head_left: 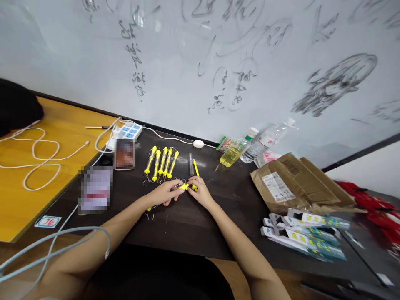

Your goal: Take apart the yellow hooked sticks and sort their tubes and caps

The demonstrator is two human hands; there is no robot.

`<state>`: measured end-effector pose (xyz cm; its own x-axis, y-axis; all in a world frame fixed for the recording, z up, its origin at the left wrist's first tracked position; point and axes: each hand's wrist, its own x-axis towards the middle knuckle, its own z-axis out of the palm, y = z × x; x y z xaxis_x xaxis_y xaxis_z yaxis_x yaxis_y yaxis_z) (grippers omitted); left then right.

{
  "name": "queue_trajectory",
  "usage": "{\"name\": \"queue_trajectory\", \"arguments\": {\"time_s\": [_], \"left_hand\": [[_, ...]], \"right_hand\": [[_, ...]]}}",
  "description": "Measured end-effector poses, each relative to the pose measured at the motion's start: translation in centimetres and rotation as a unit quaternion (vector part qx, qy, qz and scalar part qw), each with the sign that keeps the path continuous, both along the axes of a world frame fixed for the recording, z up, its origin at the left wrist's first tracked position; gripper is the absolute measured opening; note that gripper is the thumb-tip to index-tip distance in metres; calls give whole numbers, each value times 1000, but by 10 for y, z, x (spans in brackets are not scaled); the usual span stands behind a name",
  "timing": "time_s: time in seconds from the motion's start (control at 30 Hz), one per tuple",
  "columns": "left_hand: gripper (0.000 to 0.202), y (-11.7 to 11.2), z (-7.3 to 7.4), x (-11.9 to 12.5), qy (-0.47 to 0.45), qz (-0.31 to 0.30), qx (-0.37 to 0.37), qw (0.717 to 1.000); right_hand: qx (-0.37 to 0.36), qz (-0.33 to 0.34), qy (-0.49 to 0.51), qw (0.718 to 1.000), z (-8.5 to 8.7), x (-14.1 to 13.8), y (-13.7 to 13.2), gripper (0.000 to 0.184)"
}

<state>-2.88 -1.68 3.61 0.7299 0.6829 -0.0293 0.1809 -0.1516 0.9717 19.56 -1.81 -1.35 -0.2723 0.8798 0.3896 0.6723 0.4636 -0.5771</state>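
Observation:
My left hand [165, 193] is closed around a yellow-ended spring scale [183, 187]. The scale's other end and its wire hook stick out below my left wrist. My right hand [201, 192] pinches the near yellow end with its fingertips; the exact part gripped is hard to make out. Just beyond my right fingers lie a clear tube [191, 165] and a thin yellow rod [196, 168], with a small yellow piece partly hidden by the fingers. Several similar spring scales [161, 162] with hooks lie side by side past my left hand.
At the right stand an opened cardboard box [279, 185] and several flattened teal-and-white cartons [308, 237]. Two bottles, one with yellow liquid [234, 153], stand by the whiteboard [175, 83]. A power strip [129, 131] and cables [75, 229] occupy the left.

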Motion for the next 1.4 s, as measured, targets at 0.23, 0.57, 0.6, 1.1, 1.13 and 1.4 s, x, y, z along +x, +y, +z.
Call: {"name": "queue_trajectory", "arguments": {"time_s": [0.23,0.57,0.6,1.1,1.13,1.4], "left_hand": [[39,3,0,-1,-3,6,-1,1000],[39,3,-1,0,9,7,-7,1000],[39,3,-2,0,9,6,-7,1000],[31,3,-6,1,-22,1,-14,1000],[32,2,-6,2,-21,-6,-10,1000],[33,2,-9,2,-20,-23,17,999]], "right_hand": [[-4,-1,14,1000,1,-14,-3,7],[-24,4,11,1000,9,-14,-36,7],[-24,3,12,1000,9,-13,-36,7],[19,-16,48,999,38,-28,-29,20],[17,-18,37,999,37,-28,-30,20],[34,-8,1,999,35,-25,-36,24]]}}
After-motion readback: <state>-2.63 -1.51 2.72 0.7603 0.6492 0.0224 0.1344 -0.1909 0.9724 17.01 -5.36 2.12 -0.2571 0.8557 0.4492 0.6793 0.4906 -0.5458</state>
